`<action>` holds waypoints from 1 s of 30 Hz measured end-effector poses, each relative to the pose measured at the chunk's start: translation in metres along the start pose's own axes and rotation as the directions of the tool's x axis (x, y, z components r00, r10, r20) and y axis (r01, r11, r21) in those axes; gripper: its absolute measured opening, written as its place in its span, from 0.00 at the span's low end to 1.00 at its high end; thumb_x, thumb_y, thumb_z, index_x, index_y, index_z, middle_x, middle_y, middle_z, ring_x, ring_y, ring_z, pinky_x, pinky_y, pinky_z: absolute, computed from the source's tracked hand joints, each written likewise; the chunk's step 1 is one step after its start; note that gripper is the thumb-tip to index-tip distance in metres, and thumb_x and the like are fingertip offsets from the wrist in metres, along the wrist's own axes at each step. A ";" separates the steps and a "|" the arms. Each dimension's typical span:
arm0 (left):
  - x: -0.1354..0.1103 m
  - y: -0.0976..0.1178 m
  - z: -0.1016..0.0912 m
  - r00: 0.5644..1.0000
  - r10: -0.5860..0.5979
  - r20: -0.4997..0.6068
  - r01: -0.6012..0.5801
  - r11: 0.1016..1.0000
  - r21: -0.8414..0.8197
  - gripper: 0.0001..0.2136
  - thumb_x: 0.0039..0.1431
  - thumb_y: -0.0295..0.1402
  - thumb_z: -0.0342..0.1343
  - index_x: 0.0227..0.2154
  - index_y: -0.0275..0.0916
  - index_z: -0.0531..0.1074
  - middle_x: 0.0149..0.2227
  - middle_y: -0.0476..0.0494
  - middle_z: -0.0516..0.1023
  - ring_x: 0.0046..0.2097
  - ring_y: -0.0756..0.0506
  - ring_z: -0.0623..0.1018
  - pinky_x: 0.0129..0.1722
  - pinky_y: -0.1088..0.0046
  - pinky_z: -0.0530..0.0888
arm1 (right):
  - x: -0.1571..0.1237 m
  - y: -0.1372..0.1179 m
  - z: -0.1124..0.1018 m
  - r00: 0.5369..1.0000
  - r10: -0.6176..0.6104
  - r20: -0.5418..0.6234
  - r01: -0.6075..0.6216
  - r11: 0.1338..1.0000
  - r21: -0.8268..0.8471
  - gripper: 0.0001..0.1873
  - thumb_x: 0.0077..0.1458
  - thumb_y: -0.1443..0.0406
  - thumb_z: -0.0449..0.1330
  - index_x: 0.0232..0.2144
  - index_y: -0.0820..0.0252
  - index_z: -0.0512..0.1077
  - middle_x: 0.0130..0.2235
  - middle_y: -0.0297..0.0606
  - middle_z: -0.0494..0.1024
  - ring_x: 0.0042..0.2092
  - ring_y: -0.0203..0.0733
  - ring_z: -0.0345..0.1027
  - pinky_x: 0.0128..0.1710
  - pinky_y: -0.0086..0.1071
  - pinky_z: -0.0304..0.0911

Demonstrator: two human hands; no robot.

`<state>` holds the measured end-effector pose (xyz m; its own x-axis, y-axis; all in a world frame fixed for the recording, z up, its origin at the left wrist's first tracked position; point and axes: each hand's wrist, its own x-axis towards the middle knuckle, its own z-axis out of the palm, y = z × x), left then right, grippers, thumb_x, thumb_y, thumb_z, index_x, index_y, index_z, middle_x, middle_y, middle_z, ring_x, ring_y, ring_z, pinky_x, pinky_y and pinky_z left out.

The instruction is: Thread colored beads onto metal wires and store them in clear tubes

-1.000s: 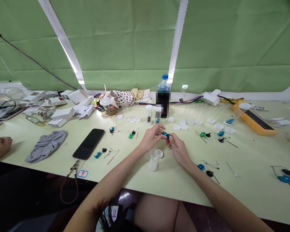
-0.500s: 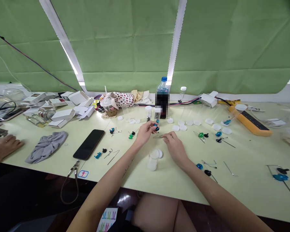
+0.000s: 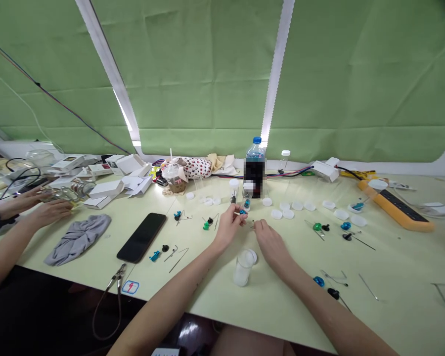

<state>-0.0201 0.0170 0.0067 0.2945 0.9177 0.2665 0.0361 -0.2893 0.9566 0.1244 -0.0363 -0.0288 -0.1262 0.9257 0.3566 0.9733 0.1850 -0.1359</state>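
Note:
My left hand (image 3: 228, 228) is closed in a pinch on a small blue plastic part (image 3: 242, 211), mostly covered by the fingers. Just to its right, my right hand (image 3: 271, 242) pinches a thin metal wire piece (image 3: 252, 225), whose tip shows past the fingers. The two hands are close but apart, above the table. Nearer to me stands a clear plastic jar (image 3: 242, 269), its mouth uncovered, beside white lids (image 3: 254, 256). Behind my left hand are two white-capped jars, one with a dark piece (image 3: 233, 190) and one with a blue piece (image 3: 247, 198).
Blue, green and black parts with bent wires lie in groups, such as a blue part (image 3: 155, 255) and a green part (image 3: 317, 226). A phone (image 3: 141, 237), grey cloth (image 3: 77, 240), dark drink bottle (image 3: 254, 170) and orange power strip (image 3: 396, 206) surround them. Another person's hands (image 3: 52, 212) are at left.
The view has shifted, so the table sits lower and further right. The wire in my right hand now shows less of its length. The other person's hands have moved onto glass bottles.

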 end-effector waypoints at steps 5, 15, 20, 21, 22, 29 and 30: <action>-0.006 0.003 -0.005 0.998 -0.024 0.063 0.025 0.999 -0.020 0.06 0.54 0.30 0.52 0.36 0.37 0.66 0.33 0.47 0.72 0.30 0.53 0.72 0.33 0.74 0.70 | 0.002 0.009 -0.015 0.959 0.283 0.010 -0.239 0.788 0.567 0.08 0.59 0.63 0.47 0.36 0.57 0.65 0.32 0.37 0.72 0.31 0.40 0.66 0.30 0.34 0.62; -0.004 -0.017 -0.001 0.960 -0.146 0.239 0.140 0.989 0.045 0.07 0.51 0.32 0.54 0.33 0.35 0.70 0.31 0.47 0.73 0.27 0.53 0.69 0.30 0.75 0.67 | -0.002 0.003 -0.022 0.917 0.399 -0.020 -0.167 0.428 0.888 0.13 0.55 0.55 0.55 0.33 0.59 0.67 0.30 0.38 0.74 0.32 0.41 0.70 0.30 0.33 0.64; -0.003 -0.017 -0.003 0.965 -0.099 0.241 0.025 0.956 0.292 0.07 0.52 0.29 0.51 0.33 0.36 0.72 0.30 0.48 0.72 0.29 0.52 0.70 0.32 0.75 0.66 | 0.001 0.013 -0.014 0.883 0.461 -0.086 -0.140 0.434 0.890 0.12 0.56 0.55 0.54 0.34 0.58 0.64 0.36 0.41 0.75 0.33 0.40 0.71 0.31 0.34 0.66; -0.004 -0.018 -0.003 0.965 -0.088 0.248 0.001 0.943 0.333 0.07 0.52 0.29 0.51 0.33 0.36 0.72 0.30 0.48 0.73 0.30 0.51 0.70 0.33 0.75 0.67 | 0.001 0.015 -0.012 0.875 0.474 -0.098 -0.125 0.417 0.900 0.11 0.57 0.56 0.54 0.34 0.58 0.63 0.37 0.41 0.75 0.33 0.40 0.71 0.32 0.35 0.66; -0.003 -0.018 -0.003 0.963 -0.081 0.259 -0.020 0.931 0.365 0.07 0.52 0.29 0.51 0.33 0.37 0.72 0.31 0.47 0.73 0.31 0.51 0.70 0.34 0.75 0.67 | 0.002 0.016 -0.011 0.867 0.485 -0.111 -0.111 0.406 0.907 0.11 0.56 0.56 0.54 0.35 0.58 0.63 0.38 0.41 0.75 0.34 0.40 0.71 0.33 0.36 0.66; -0.003 -0.015 -0.005 0.952 -0.114 0.283 0.002 0.929 0.369 0.14 0.51 0.34 0.56 0.41 0.38 0.70 0.40 0.44 0.74 0.33 0.51 0.71 0.35 0.74 0.69 | 0.007 0.026 -0.005 0.863 0.460 -0.210 -0.109 0.575 0.811 0.11 0.55 0.57 0.55 0.33 0.59 0.70 0.37 0.41 0.74 0.40 0.43 0.68 0.43 0.40 0.64; -0.004 -0.013 -0.005 0.961 -0.105 0.256 0.009 0.937 0.349 0.17 0.50 0.36 0.58 0.43 0.38 0.69 0.41 0.44 0.73 0.32 0.51 0.71 0.34 0.74 0.69 | 0.008 0.027 -0.005 0.865 0.452 -0.217 -0.109 0.593 0.798 0.12 0.55 0.57 0.55 0.33 0.59 0.71 0.37 0.41 0.74 0.40 0.43 0.68 0.43 0.40 0.63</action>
<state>-0.0261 0.0184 -0.0059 0.5238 0.8426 0.1252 0.3701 -0.3575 0.8575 0.1509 -0.0257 -0.0256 0.3720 0.8129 0.4480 0.4379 0.2719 -0.8569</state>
